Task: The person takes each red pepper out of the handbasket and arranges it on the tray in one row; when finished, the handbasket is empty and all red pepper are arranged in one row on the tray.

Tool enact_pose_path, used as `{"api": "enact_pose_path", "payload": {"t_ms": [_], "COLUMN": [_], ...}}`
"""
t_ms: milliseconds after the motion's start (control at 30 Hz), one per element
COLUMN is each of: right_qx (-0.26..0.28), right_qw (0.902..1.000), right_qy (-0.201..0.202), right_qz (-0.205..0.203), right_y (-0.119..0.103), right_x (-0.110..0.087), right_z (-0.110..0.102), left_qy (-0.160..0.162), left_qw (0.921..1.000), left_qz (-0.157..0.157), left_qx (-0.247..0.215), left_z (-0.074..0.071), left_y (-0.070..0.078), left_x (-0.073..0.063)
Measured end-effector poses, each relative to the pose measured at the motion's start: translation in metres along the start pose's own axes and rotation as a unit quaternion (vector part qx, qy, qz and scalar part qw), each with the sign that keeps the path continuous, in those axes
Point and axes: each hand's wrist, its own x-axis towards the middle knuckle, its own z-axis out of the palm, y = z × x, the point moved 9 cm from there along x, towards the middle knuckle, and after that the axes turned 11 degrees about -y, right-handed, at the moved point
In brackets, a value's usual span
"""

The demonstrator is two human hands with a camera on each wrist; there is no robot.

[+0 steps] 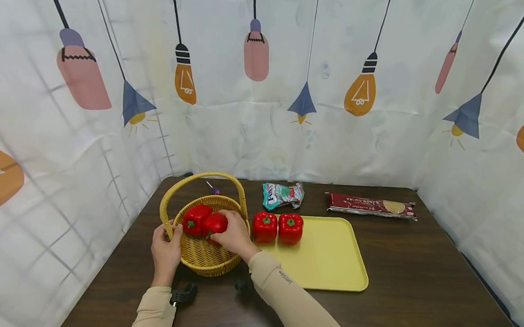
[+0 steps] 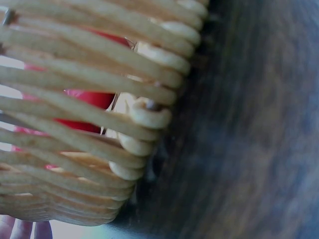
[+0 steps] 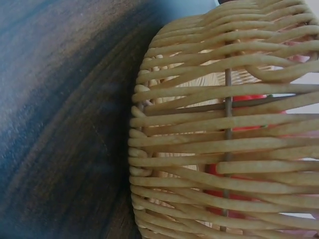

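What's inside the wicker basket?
The wicker basket holds two red peppers. The right hand grips one, covering part of it; the basket's floor beneath them is hidden.

Looks bright, pretty even in head view, with glints on peppers (image 1: 290, 230) beside basket (image 1: 208, 262); super dim and smeary on table (image 2: 249, 129) next to it, left wrist view.
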Motion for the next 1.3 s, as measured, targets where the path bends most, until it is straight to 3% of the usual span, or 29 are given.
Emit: {"api": "enact_pose_path", "payload": {"t_ms": [233, 533, 833, 1033, 1300], "right_qx": [-0.021, -0.007, -0.046, -0.042, -0.014], "right_qw": [0.9994, 0.9968, 0.9912, 0.9896, 0.9920], "right_qy": [-0.023, -0.075, -0.123, -0.137, -0.124], "right_qz": [0.014, 0.028, 0.014, 0.018, 0.016], "right_y": [0.000, 0.004, 0.000, 0.000, -0.001], "right_x": [0.000, 0.003, 0.003, 0.002, 0.000], "right_z": [0.002, 0.011, 0.019, 0.023, 0.020], "left_qy": [0.001, 0.001, 0.006, 0.007, 0.007], "left_qw": [1.0000, 1.0000, 1.0000, 1.0000, 1.0000], "left_qz": [0.000, -0.004, -0.007, -0.006, 0.001], "left_qx": [-0.001, 0.001, 0.001, -0.003, 0.001], "left_z": [0.000, -0.001, 0.000, 0.000, 0.000], "left_y": [0.001, 0.000, -0.002, -0.003, -0.003], "left_x": [0.000, -0.001, -0.001, -0.001, 0.000]}}
